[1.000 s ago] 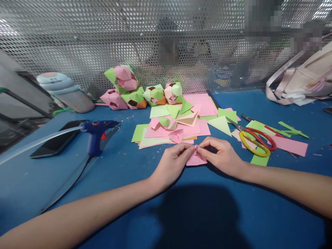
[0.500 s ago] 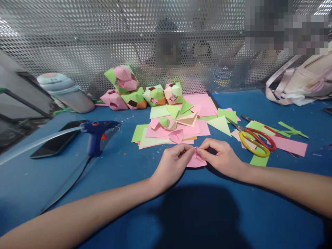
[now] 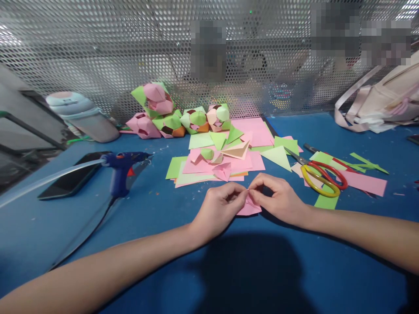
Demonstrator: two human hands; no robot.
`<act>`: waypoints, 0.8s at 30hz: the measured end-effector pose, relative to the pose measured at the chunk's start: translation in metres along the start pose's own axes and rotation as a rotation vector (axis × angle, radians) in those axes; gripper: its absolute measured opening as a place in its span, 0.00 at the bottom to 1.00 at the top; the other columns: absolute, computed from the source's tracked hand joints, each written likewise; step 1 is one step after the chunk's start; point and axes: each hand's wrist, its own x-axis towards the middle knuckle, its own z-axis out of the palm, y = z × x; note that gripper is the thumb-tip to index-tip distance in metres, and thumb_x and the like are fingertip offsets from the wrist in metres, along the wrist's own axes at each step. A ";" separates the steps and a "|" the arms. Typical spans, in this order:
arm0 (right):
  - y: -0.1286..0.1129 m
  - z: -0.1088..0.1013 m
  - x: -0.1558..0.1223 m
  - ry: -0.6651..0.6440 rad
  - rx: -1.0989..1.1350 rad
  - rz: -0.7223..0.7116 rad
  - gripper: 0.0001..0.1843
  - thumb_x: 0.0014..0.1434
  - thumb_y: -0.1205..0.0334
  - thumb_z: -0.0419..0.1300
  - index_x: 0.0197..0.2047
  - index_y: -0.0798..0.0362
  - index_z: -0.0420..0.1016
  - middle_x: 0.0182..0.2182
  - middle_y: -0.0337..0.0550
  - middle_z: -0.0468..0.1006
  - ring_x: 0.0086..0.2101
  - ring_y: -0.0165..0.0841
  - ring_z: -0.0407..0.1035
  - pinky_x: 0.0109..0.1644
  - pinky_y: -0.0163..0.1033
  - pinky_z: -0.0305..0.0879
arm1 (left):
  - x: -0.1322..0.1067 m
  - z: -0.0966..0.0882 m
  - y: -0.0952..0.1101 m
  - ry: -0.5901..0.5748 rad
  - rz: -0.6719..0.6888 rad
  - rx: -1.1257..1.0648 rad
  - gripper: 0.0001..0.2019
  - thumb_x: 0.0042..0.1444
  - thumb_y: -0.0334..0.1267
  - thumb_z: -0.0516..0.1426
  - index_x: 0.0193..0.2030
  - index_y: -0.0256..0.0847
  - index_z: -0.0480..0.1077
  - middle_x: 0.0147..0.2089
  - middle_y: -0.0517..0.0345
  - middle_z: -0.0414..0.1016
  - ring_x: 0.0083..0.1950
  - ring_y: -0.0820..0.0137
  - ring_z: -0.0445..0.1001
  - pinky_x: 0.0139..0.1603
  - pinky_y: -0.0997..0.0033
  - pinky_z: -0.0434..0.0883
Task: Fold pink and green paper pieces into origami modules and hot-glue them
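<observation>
A small folded piece of pink paper (image 3: 249, 208) is pinched between both hands, just above the blue table. My left hand (image 3: 222, 205) grips its left side between thumb and fingers. Opposite it, my right hand (image 3: 276, 198) pinches the upper right of the same piece. The fingertips of the two hands nearly meet and hide the top folds. Just beyond the hands lies another folded pink paper piece (image 3: 222, 171), on a stack of pink, green and orange sheets (image 3: 196, 169). A partly joined pink and green paper piece (image 3: 209, 154) sits there too.
Several folded paper balls (image 3: 166, 122) stand against the perforated metal screen (image 3: 124, 61). Left are a blue glue gun (image 3: 120, 174), a phone (image 3: 72, 176) and a tumbler (image 3: 83, 115). Right lie yellow-handled scissors (image 3: 319, 181), red-handled scissors (image 3: 337, 174), paper scraps (image 3: 368, 182) and a pale bag (image 3: 386, 98).
The fingertips have come closer together over the pink paper. The paper has tilted slightly and shifted a little toward me; the things on the table stay in place.
</observation>
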 end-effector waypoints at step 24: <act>0.003 0.000 -0.002 0.028 -0.060 -0.107 0.06 0.63 0.67 0.54 0.33 0.54 0.68 0.30 0.38 0.71 0.32 0.26 0.66 0.39 0.33 0.62 | 0.000 0.001 -0.002 -0.006 0.009 0.062 0.04 0.54 0.34 0.57 0.31 0.37 0.72 0.26 0.61 0.72 0.27 0.76 0.66 0.28 0.77 0.63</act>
